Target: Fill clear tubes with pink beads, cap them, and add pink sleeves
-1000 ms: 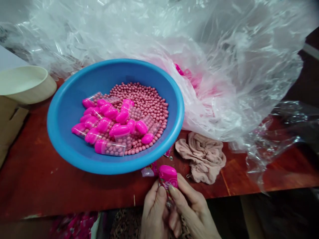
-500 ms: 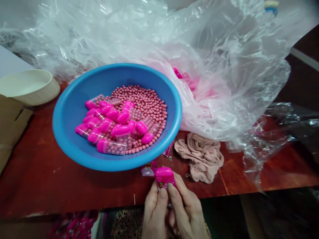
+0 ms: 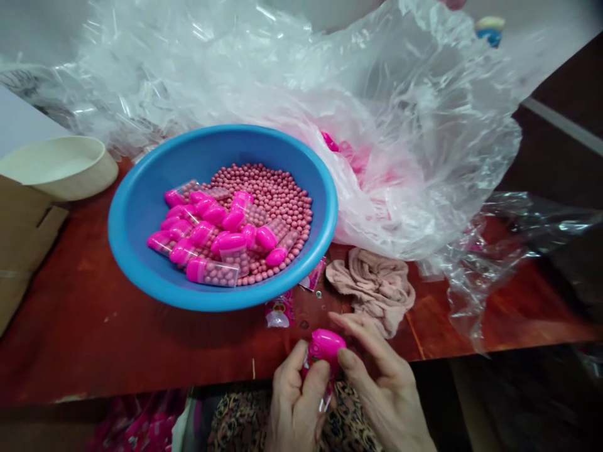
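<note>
My left hand [image 3: 296,392] pinches a small clear container with a bright pink cap [image 3: 328,345], near the table's front edge. Its lower body, with a pink printed wrapper, is partly hidden by my fingers. To the right, my right hand [image 3: 384,376] has its fingers stretched apart, the thumb tip at the cap's right side; whether it touches is hard to tell. Beyond both hands, a blue basin [image 3: 155,285] contains pink-brown beads [image 3: 271,191] and several pink-capped containers [image 3: 219,270] filled with beads. Pink printed wrappers [image 3: 279,309] lie by the basin's front rim.
A crumpled beige cloth [image 3: 372,282] lies right of the basin. Large clear plastic bags [image 3: 400,188] cover the back and right, with pink pieces inside. At left are a cream bowl [image 3: 89,179] and a cardboard box [image 3: 28,238]. Pink items [image 3: 146,424] show below the table edge.
Both hands held the container together before; now the right hand has opened and moved right, its fingers spread. The container has shifted slightly right and tilted in the left hand.
</note>
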`<state>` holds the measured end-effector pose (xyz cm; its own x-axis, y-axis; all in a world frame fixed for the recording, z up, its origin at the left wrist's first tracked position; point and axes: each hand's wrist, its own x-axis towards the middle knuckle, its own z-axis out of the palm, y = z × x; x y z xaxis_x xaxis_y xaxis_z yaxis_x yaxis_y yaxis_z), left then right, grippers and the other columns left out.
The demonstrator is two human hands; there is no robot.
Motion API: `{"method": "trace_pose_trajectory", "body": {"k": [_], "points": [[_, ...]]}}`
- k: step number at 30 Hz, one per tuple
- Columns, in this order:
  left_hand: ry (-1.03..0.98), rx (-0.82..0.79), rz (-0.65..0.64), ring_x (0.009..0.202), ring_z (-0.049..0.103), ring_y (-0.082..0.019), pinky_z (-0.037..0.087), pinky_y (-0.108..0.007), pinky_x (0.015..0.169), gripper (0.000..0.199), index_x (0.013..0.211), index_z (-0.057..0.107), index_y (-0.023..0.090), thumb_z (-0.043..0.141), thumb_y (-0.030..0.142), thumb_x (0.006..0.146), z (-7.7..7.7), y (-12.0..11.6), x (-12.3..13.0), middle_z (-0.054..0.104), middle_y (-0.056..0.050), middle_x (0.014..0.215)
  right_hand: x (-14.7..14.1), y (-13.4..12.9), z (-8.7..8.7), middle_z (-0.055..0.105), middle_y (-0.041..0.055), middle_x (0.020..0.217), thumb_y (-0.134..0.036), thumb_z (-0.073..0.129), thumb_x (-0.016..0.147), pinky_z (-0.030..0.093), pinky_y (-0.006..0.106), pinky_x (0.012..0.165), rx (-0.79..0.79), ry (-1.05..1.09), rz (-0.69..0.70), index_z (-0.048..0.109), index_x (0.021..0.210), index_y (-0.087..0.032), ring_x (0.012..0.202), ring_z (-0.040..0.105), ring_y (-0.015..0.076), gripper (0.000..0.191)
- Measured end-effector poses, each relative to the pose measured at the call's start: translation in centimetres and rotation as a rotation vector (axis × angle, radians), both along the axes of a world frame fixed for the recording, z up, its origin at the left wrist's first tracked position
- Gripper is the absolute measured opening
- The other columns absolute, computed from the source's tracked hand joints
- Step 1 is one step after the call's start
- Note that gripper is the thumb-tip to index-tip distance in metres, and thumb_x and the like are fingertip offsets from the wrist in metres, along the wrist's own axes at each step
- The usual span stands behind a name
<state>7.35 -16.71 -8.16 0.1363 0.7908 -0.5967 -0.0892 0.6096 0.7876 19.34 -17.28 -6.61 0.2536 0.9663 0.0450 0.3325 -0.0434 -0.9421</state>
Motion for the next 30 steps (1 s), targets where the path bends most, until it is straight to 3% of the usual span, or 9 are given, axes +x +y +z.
{"method": "trace_pose_trajectory", "body": {"k": [4, 9, 18, 22, 24, 27, 30], "points": [[0.283, 0.216, -0.188, 0.057, 0.053, -0.016, 0.045, -0.023, 0.056, 0.033, 0.092, 0.068, 0.019, 0.055, 0.046, 0.079, 0.0, -0.5, -0.6, 0.06, 0.0, 0.058, 1.6, 1.2, 0.7, 0.06, -0.0001, 0.085, -0.017, 0.055, 0.087, 0.047, 0.018, 0.071, 0.055, -0.044, 0.244, 0.064, 0.099, -0.024, 0.08, 0.059, 0.0111, 0.016], [0.323, 0.325, -0.269, 0.059, 0.053, -0.018, 0.045, -0.025, 0.062, 0.029, 0.089, 0.07, 0.022, 0.054, 0.044, 0.081, 0.4, -0.2, -1.0, 0.063, -0.001, 0.061, 2.5, 1.3, 0.8, 0.059, 0.0021, 0.085, -0.017, 0.047, 0.091, 0.045, 0.024, 0.069, 0.08, -0.095, 0.441, 0.059, 0.103, -0.022, 0.078, 0.056, 0.0136, 0.017], [0.281, 0.305, -0.158, 0.047, 0.043, -0.013, 0.036, -0.023, 0.05, 0.039, 0.077, 0.071, 0.019, 0.052, 0.053, 0.08, -0.7, -0.9, -0.8, 0.052, 0.0, 0.048, 3.5, 1.6, 1.7, 0.063, -0.0017, 0.075, -0.024, 0.05, 0.091, 0.046, 0.022, 0.063, -0.036, -0.137, 0.344, 0.063, 0.087, -0.024, 0.069, 0.06, 0.0127, 0.014], [0.191, 0.073, 0.017, 0.036, 0.035, -0.008, 0.028, -0.019, 0.036, 0.046, 0.06, 0.063, 0.017, 0.057, 0.061, 0.073, -1.5, -1.1, -1.7, 0.048, 0.002, 0.044, 5.7, 2.3, 2.1, 0.066, -0.0017, 0.079, -0.028, 0.054, 0.088, 0.048, 0.021, 0.064, 0.015, -0.135, 0.16, 0.066, 0.089, -0.026, 0.072, 0.061, 0.0134, 0.012], [0.159, 0.054, 0.08, 0.034, 0.033, -0.006, 0.029, -0.017, 0.034, 0.046, 0.062, 0.063, 0.016, 0.059, 0.06, 0.072, -1.7, -0.8, -2.1, 0.05, 0.003, 0.044, 6.6, 2.5, 2.1, 0.068, -0.0013, 0.081, -0.03, 0.055, 0.087, 0.049, 0.021, 0.065, -0.002, -0.118, 0.133, 0.067, 0.089, -0.026, 0.073, 0.062, 0.0143, 0.012], [0.102, 0.165, 0.067, 0.036, 0.04, -0.007, 0.037, -0.018, 0.04, 0.043, 0.072, 0.067, 0.014, 0.056, 0.055, 0.078, -1.5, 0.1, -2.1, 0.056, 0.001, 0.046, 6.8, 2.6, 1.9, 0.067, -0.0007, 0.08, -0.031, 0.054, 0.088, 0.05, 0.022, 0.064, -0.03, -0.128, 0.166, 0.067, 0.089, -0.025, 0.072, 0.063, 0.0144, 0.014], [0.078, 0.215, 0.067, 0.043, 0.049, -0.01, 0.043, -0.021, 0.048, 0.038, 0.085, 0.069, 0.014, 0.055, 0.049, 0.081, -1.0, 1.0, -1.5, 0.061, -0.001, 0.052, 5.6, 2.8, 1.1, 0.065, 0.0026, 0.081, -0.028, 0.051, 0.089, 0.05, 0.024, 0.063, 0.067, -0.31, 0.122, 0.065, 0.091, -0.021, 0.072, 0.062, 0.0153, 0.015]]}}
